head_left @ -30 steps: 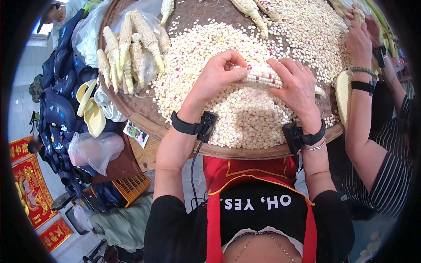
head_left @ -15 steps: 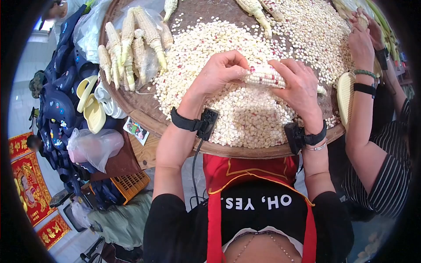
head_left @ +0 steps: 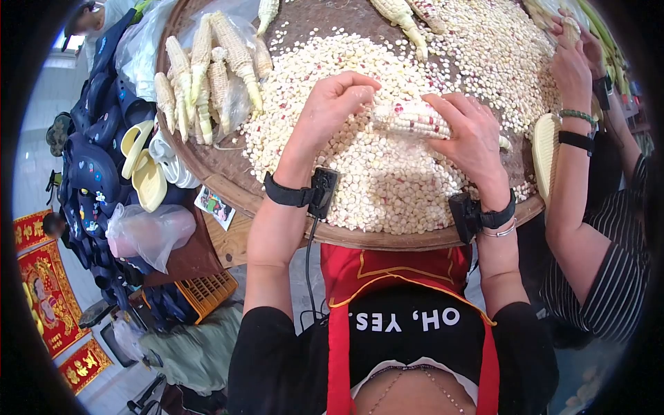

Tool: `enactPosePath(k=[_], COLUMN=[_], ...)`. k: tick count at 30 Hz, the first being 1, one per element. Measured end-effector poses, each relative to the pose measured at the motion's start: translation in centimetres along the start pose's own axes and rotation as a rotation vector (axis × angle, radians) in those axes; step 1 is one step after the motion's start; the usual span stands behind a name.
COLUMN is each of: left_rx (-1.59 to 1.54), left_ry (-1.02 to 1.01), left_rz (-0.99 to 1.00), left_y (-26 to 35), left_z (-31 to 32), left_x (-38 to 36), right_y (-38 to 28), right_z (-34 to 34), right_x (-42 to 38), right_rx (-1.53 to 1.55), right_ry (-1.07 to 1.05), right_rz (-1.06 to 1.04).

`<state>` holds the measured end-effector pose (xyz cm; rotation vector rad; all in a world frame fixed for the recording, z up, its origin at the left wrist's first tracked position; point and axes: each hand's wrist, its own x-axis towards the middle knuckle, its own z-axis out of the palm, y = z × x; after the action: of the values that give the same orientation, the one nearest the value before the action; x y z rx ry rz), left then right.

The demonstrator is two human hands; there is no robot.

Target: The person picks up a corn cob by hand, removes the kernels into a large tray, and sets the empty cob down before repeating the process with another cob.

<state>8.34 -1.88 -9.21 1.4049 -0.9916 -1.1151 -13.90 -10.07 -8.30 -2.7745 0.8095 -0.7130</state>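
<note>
My right hand [head_left: 469,135] grips an ear of corn [head_left: 411,121], its white rows flecked with red kernels. The ear lies roughly level above a wide heap of loose corn kernels [head_left: 387,200]. Just left of the ear's end is my left hand [head_left: 335,107], its fingers curled inward and a small gap between them and the corn. Whether any kernels sit inside those fingers is hidden. Both hands hang over a large round tray [head_left: 221,176] with a raised brown rim.
Stripped cobs [head_left: 200,69] lie on plastic at the tray's left. More ears [head_left: 398,17] rest at the far side. On the right, another person's hand [head_left: 570,62] holds a cob. Dark clogs [head_left: 93,173] hang at left; a yellow sandal [head_left: 545,155] leans by the right rim.
My left hand has drawn away from the ear's end, up and to the left. My right hand keeps the ear in nearly the same place.
</note>
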Motion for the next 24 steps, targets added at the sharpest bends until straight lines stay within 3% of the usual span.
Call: enactPosePath(k=[3, 8, 10, 16, 24], left_rx=[0.017, -0.072, -0.087, -0.136, -0.059], left_ry=[-0.167, -0.084, -0.049, -0.097, -0.239], left_rz=[-0.042, -0.042, -0.078, -0.119, -0.074], left_y=[0.4, 0.0, 0.1, 0.4, 0.7], left_z=[0.8, 1.4, 1.3, 1.0, 0.6], left_x=[-0.5, -0.5, -0.6, -0.7, -0.9], right_y=[0.3, 0.1, -0.5, -0.1, 0.1], right_z=[0.1, 0.4, 0.4, 1.4, 1.2], right_x=[-0.1, 0.2, 0.4, -0.1, -0.2], right_rx=[0.028, 0.132, 0.29, 0.087, 0.056], right_ry=[-0.028, -0.018, -0.007, -0.06, -0.002], right_rz=[0.015, 0.02, 0.146, 0.094, 0.055])
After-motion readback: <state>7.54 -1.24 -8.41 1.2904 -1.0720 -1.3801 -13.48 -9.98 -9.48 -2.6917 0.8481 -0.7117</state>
